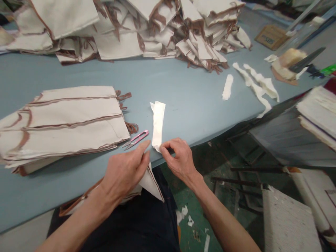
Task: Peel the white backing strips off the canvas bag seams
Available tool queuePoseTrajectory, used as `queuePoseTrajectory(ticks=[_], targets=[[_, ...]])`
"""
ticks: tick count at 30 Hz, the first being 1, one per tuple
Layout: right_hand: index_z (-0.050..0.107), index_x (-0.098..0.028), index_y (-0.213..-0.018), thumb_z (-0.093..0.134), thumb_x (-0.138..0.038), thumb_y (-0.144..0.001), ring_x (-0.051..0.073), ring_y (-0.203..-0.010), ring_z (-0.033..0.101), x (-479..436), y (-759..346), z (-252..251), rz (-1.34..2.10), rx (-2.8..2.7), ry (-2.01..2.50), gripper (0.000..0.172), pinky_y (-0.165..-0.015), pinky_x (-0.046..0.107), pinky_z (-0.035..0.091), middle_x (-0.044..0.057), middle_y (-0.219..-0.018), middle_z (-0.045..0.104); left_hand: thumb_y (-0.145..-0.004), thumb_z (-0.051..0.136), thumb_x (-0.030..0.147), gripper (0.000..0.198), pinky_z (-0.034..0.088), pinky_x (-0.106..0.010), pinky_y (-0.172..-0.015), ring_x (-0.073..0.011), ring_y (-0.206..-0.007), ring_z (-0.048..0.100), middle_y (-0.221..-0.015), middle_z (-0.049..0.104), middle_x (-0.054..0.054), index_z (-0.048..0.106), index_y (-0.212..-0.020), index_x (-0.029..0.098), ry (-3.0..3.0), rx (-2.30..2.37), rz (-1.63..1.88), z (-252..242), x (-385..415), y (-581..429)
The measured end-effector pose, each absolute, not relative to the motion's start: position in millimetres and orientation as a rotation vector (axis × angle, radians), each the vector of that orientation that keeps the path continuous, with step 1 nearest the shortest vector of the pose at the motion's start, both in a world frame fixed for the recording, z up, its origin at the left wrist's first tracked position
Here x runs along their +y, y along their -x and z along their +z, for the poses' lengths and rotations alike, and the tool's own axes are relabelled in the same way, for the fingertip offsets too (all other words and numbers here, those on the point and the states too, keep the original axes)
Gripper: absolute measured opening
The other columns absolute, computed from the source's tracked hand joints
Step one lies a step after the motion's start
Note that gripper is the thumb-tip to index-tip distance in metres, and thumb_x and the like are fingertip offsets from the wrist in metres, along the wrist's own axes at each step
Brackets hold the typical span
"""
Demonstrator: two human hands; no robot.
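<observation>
A short white strip (158,122) lies near the table's front edge. My right hand (180,157) pinches its lower end between thumb and index finger. My left hand (128,168) hovers just left of that end, thumb and index finger slightly apart; its other fingers are partly hidden. Below my left hand a cream fabric piece with brown edging (151,183) rests across my lap, partly covered by the hand and forearm. Pink-handled thread snips (135,140) lie on the table beside my left fingertips, blades pointing left.
A stack of cream fabric pieces with brown trim and cords (86,119) sits at left. Larger heaps (120,45) line the back. To the right lie another white strip (228,87), torn strips (256,85) and a small cardboard box (271,36). A stool frame (238,182) stands below.
</observation>
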State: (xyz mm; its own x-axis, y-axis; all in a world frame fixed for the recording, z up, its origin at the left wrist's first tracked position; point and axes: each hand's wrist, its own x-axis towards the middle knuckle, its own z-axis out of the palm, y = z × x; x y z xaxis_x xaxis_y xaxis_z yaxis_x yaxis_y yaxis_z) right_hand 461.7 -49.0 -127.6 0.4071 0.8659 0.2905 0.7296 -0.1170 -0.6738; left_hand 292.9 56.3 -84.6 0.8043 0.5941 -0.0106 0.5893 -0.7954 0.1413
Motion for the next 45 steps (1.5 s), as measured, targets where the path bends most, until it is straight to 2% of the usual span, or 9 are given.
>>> queuePoseTrajectory(ticks=[4, 12, 16, 21, 28, 33, 38, 41, 45], targets=[[0.071, -0.023, -0.084, 0.063, -0.02, -0.1, 0.022, -0.091, 0.067, -51.4, -459.0, -125.9, 0.237, -1.392, 1.86, 0.018, -0.088, 0.037, 0.041, 0.003, -0.09, 0.079, -0.104, 0.051, 0.022, 0.042, 0.049, -0.029, -0.058, -0.0263, -0.079, 0.082, -0.1, 0.086, -0.008, 0.065, -0.144, 0.024, -2.877, 0.623, -0.023, -93.5, 47.9, -287.8], [0.066, -0.022, -0.082, 0.057, -0.028, -0.098, 0.023, -0.086, 0.064, -45.8, -466.8, -120.6, 0.405, -1.252, 1.919, 0.019, -0.085, 0.037, 0.041, 0.004, -0.086, 0.074, -0.108, 0.05, 0.025, 0.028, 0.05, -0.031, -0.059, -0.0304, -0.084, 0.082, -0.106, 0.085, -0.01, 0.073, -0.125, 0.022, -2.828, 0.747, -0.211, -88.5, 44.2, -298.8], [0.065, -0.022, -0.084, 0.053, -0.033, -0.098, 0.018, -0.071, 0.059, -37.5, -481.4, -117.6, 0.522, -1.203, 1.91, 0.021, -0.071, 0.03, 0.04, -0.001, -0.077, 0.069, -0.109, 0.049, 0.029, 0.03, 0.052, -0.032, -0.062, -0.0311, -0.085, 0.082, -0.096, 0.085, -0.009, 0.07, -0.129, 0.023, -2.803, 0.755, -0.235, -90.8, 46.6, -299.5], [0.066, -0.022, -0.079, 0.06, -0.036, -0.092, 0.014, -0.062, 0.051, -32.8, -488.0, -113.3, 0.638, -1.131, 1.879, 0.02, -0.062, 0.027, 0.033, -0.006, -0.065, 0.06, -0.11, 0.045, 0.031, 0.047, 0.056, -0.035, -0.067, -0.0337, -0.086, 0.082, -0.095, 0.085, -0.013, 0.049, -0.156, 0.018, -2.785, 0.779, -0.258, -91.4, 47.5, -300.7], [0.063, -0.02, -0.078, 0.065, -0.035, -0.093, 0.011, -0.054, 0.049, -10.0, -502.8, -103.8, 0.737, -0.869, 1.724, 0.022, -0.054, 0.023, 0.037, -0.006, -0.06, 0.061, -0.11, 0.044, 0.029, 0.039, 0.06, -0.04, -0.071, -0.0365, -0.086, 0.082, -0.094, 0.084, -0.017, 0.062, -0.144, 0.018, -2.766, 0.744, -0.284, -82.8, 48.2, -302.4], [0.065, -0.016, -0.089, 0.059, -0.033, -0.105, 0.008, -0.052, 0.054, 48.6, -538.4, -90.2, 0.802, -0.545, 1.571, 0.024, -0.045, 0.02, 0.04, 0.0, -0.08, 0.07, -0.11, 0.045, 0.029, 0.041, 0.061, -0.042, -0.075, -0.0366, -0.089, 0.082, -0.096, 0.084, -0.016, 0.061, -0.146, 0.019, -2.744, 0.724, -0.277, -85.5, 50.6, -300.3], [0.068, -0.015, -0.12, 0.067, -0.036, -0.105, 0.017, -0.085, 0.071, 120.3, -566.7, -82.2, 0.821, -0.277, 1.433, 0.026, -0.072, 0.032, 0.063, 0.006, -0.11, 0.072, -0.11, 0.045, 0.027, 0.041, 0.063, -0.043, -0.076, -0.0358, -0.089, 0.083, -0.096, 0.085, -0.015, 0.061, -0.147, 0.02, -2.712, 0.73, -0.284, -87.7, 51.5, -300.7], [0.065, -0.017, -0.131, 0.068, -0.036, -0.104, 0.023, -0.105, 0.072, 158.8, -576.9, -81.6, 0.768, -0.186, 1.359, 0.034, -0.088, 0.043, 0.064, 0.01, -0.127, 0.069, -0.11, 0.045, 0.025, 0.042, 0.064, -0.044, -0.074, -0.0361, -0.087, 0.083, -0.097, 0.085, -0.014, 0.06, -0.149, 0.02, -2.682, 0.733, -0.289, -88.7, 51.3, -301.2], [0.064, -0.017, -0.134, 0.068, -0.037, -0.103, 0.026, -0.112, 0.07, 197.8, -590.2, -83.0, 0.681, -0.117, 1.289, 0.037, -0.094, 0.047, 0.062, 0.011, -0.134, 0.067, -0.109, 0.046, 0.022, 0.044, 0.065, -0.045, -0.074, -0.0357, -0.085, 0.083, -0.095, 0.085, -0.012, 0.059, -0.151, 0.02, -2.646, 0.731, -0.298, -91.1, 51.1, -301.7]])
